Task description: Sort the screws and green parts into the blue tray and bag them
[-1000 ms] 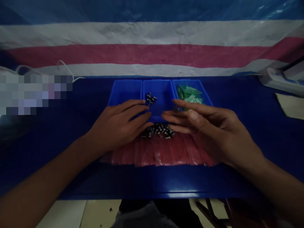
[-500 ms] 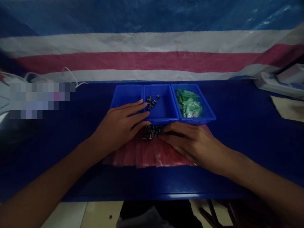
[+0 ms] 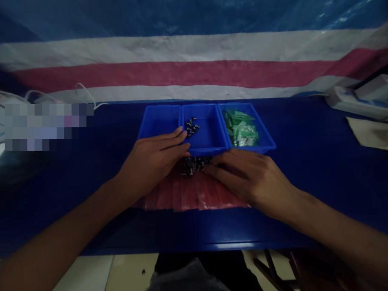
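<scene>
My left hand (image 3: 156, 155) lies with its fingers stretched out over the front of the left blue bin (image 3: 160, 109), fingertips at the edge of the middle blue bin (image 3: 209, 137). Under its fingers and to the right is a pile of small dark screws (image 3: 191, 165) on a row of red plastic bags (image 3: 188, 194). My right hand (image 3: 242, 171) reaches into the pile's right side, thumb and forefinger drawn together among the screws. Whatever lies between those fingertips is too small to make out. Several more screws (image 3: 190, 128) lie at the left in the middle bin.
The right blue bin (image 3: 265, 139) holds green plastic bags (image 3: 242, 127). A white power strip (image 3: 348, 103) and a pale cloth or paper (image 3: 368, 131) are at the right. White cables (image 3: 87, 93) run at the far left. A striped sheet (image 3: 194, 72) hangs behind the blue table (image 3: 306, 153).
A loose screw in the middle bin has shifted left, toward the others. My right hand stays at the pile with its fingers slightly changed; my left hand has barely moved. The view has tilted slightly.
</scene>
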A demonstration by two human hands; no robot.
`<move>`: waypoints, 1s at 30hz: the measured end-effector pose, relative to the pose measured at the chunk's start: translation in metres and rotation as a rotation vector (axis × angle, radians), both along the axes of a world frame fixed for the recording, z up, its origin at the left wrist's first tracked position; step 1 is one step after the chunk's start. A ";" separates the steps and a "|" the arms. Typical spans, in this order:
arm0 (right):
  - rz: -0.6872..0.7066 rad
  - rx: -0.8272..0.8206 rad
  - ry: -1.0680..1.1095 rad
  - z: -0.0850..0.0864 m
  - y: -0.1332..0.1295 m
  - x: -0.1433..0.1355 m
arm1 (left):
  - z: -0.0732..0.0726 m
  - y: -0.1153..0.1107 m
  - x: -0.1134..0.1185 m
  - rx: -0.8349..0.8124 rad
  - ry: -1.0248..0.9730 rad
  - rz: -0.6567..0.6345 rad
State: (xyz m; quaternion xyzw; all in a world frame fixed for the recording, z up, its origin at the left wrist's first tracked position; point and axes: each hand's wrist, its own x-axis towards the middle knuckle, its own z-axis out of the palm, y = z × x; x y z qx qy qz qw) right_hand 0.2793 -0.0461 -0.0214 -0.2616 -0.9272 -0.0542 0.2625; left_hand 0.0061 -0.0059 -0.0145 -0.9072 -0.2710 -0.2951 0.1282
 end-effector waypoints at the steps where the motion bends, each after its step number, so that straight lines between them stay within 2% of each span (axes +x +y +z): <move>1: -0.001 -0.081 0.100 0.002 -0.001 -0.001 | 0.000 0.000 0.000 -0.001 0.002 0.003; 4: 0.017 -0.507 0.405 0.012 -0.003 -0.004 | 0.003 -0.001 0.003 -0.003 -0.060 0.018; 7: 0.025 -0.941 0.598 0.021 -0.005 -0.006 | 0.010 -0.005 0.006 -0.015 -0.198 0.103; 11: 0.126 -1.431 0.696 0.021 -0.003 -0.005 | 0.016 -0.012 0.011 -0.036 -0.332 0.224; 13: 0.136 -1.554 0.713 0.019 0.000 -0.004 | 0.016 -0.014 0.012 -0.067 -0.372 0.263; 16: 0.043 -1.476 0.929 0.019 0.003 -0.003 | 0.013 -0.011 0.011 -0.105 -0.368 0.276; 18: 0.000 -1.345 1.094 0.020 0.002 -0.003 | 0.011 -0.008 0.009 -0.132 -0.330 0.251; 20: -0.047 -1.182 1.101 0.021 -0.001 -0.003 | 0.011 -0.004 0.008 -0.131 -0.293 0.221; 23: -0.098 -0.751 0.689 0.015 -0.004 -0.002 | 0.009 0.001 0.007 -0.042 -0.227 0.167; 26: -0.026 -0.316 0.182 0.003 -0.003 -0.002 | 0.004 0.005 0.006 0.000 -0.117 0.114; 28: -0.009 -0.221 0.026 -0.004 -0.001 -0.002 | 0.000 0.007 0.005 -0.002 -0.048 0.076; 30: -0.023 -0.213 -0.018 -0.008 0.000 -0.002 | -0.003 0.009 0.003 0.012 -0.010 0.022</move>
